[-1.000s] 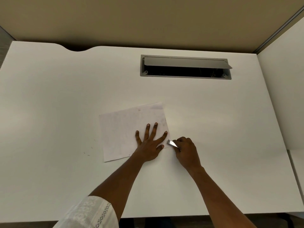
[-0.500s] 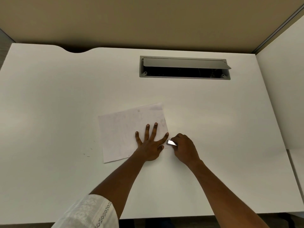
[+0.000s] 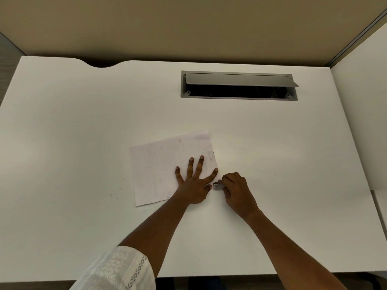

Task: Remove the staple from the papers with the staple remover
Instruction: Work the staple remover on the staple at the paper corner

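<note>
The left hand lay flat on the papers with its fingers straight and spread, pressing down near their right edge. The right hand was curled around the staple remover, with only the tool's grey metal nose showing past its fingers.

Over the last second the right hand had crept a little towards the sheet. The nose, which had been raised and catching the light, now sat lower and duller, just beside the left thumb at the papers' near right corner. The left hand had hardly shifted. I took that to mean the tool was being set against the staple and the pull had not yet begun. The staple itself was too small for me to see.

The papers lay skewed on the white desk, well short of the open grey cable tray. Their faint print could not be read. The patterned sleeve carried no lettering, and I saw no brand anywhere.
</note>
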A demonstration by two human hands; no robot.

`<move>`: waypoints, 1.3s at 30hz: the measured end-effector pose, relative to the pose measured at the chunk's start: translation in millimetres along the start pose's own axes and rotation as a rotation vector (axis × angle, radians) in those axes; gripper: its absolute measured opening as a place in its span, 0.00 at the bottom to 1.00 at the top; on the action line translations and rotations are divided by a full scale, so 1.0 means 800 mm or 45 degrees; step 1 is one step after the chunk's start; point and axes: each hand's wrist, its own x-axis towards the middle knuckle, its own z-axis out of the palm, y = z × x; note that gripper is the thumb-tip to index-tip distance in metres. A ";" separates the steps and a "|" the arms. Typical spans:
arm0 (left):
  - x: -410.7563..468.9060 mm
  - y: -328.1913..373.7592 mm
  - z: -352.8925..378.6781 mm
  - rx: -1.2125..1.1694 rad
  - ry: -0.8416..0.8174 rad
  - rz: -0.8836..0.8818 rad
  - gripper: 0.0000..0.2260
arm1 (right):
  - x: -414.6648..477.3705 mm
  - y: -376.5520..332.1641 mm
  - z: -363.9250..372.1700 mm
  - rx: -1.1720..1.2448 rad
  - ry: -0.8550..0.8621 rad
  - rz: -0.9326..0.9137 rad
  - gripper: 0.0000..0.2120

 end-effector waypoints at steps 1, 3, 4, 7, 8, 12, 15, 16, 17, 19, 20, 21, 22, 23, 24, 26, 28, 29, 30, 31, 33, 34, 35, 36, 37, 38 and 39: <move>0.000 0.000 0.000 0.004 -0.001 0.002 0.27 | -0.003 -0.003 0.002 -0.023 -0.015 -0.045 0.10; 0.000 0.000 0.001 -0.003 0.004 0.003 0.27 | -0.005 -0.005 0.006 -0.025 -0.010 -0.039 0.10; 0.000 0.000 0.002 -0.011 0.006 0.002 0.27 | -0.005 -0.004 0.007 0.000 0.007 0.016 0.09; 0.003 -0.002 0.003 -0.028 0.001 -0.002 0.27 | -0.004 0.004 0.005 0.078 0.024 0.222 0.09; 0.003 -0.003 0.004 -0.040 0.003 -0.004 0.27 | -0.003 0.006 0.003 0.091 0.010 0.258 0.09; 0.001 -0.002 0.009 -0.074 0.072 -0.029 0.27 | 0.003 0.004 -0.003 0.134 -0.062 0.274 0.08; 0.002 0.001 0.012 -0.067 0.113 -0.047 0.27 | 0.008 0.003 -0.002 0.119 -0.079 0.293 0.06; 0.002 0.002 0.013 -0.067 0.118 -0.050 0.27 | 0.008 0.003 -0.001 0.101 -0.080 0.296 0.06; 0.003 0.002 0.013 -0.066 0.120 -0.054 0.27 | 0.009 0.002 -0.001 0.082 -0.083 0.296 0.06; 0.002 0.002 0.013 -0.061 0.119 -0.059 0.27 | 0.009 0.001 0.001 0.053 -0.085 0.288 0.06; 0.001 0.003 0.013 -0.057 0.119 -0.061 0.27 | 0.009 0.000 0.000 0.041 -0.086 0.283 0.06; 0.001 0.003 0.013 -0.054 0.119 -0.061 0.27 | 0.010 -0.001 0.000 0.033 -0.092 0.283 0.07; 0.001 0.004 0.013 -0.055 0.119 -0.060 0.27 | 0.011 -0.001 0.000 0.025 -0.099 0.283 0.06; 0.002 0.004 0.013 -0.058 0.122 -0.061 0.27 | 0.013 0.000 -0.001 0.019 -0.108 0.284 0.06; 0.002 0.004 0.013 -0.058 0.126 -0.063 0.27 | 0.015 0.001 0.000 0.016 -0.119 0.286 0.05; 0.002 0.004 0.013 -0.043 0.129 -0.069 0.27 | 0.017 0.003 -0.001 0.029 -0.138 0.298 0.04; 0.002 0.004 0.014 -0.037 0.124 -0.072 0.27 | 0.018 0.005 -0.002 0.054 -0.139 0.277 0.05; 0.002 0.004 0.014 -0.038 0.119 -0.072 0.27 | 0.017 0.004 -0.002 0.055 -0.139 0.237 0.07; 0.002 0.005 0.013 -0.033 0.114 -0.072 0.27 | 0.016 0.003 -0.003 0.039 -0.139 0.180 0.09; 0.002 0.005 0.013 -0.024 0.113 -0.072 0.27 | 0.014 0.002 -0.002 0.013 -0.135 0.122 0.11; 0.002 0.005 0.012 -0.022 0.112 -0.075 0.27 | 0.013 0.000 -0.002 -0.028 -0.118 0.075 0.13; 0.001 0.006 0.011 -0.028 0.112 -0.077 0.27 | 0.013 0.001 -0.001 -0.041 -0.101 0.087 0.13; 0.001 0.006 0.010 -0.033 0.110 -0.076 0.27 | 0.011 0.002 -0.001 -0.053 -0.077 0.113 0.13; 0.000 0.006 0.009 -0.036 0.101 -0.074 0.27 | 0.010 0.004 -0.002 -0.062 -0.049 0.145 0.12; 0.000 0.006 0.008 -0.037 0.091 -0.073 0.27 | 0.007 0.006 -0.002 -0.068 -0.026 0.178 0.12; 0.000 0.006 0.007 -0.034 0.084 -0.073 0.27 | 0.005 0.007 -0.003 -0.070 -0.012 0.205 0.12; 0.000 0.005 0.007 -0.032 0.084 -0.073 0.27 | 0.003 0.006 -0.004 -0.075 -0.009 0.223 0.12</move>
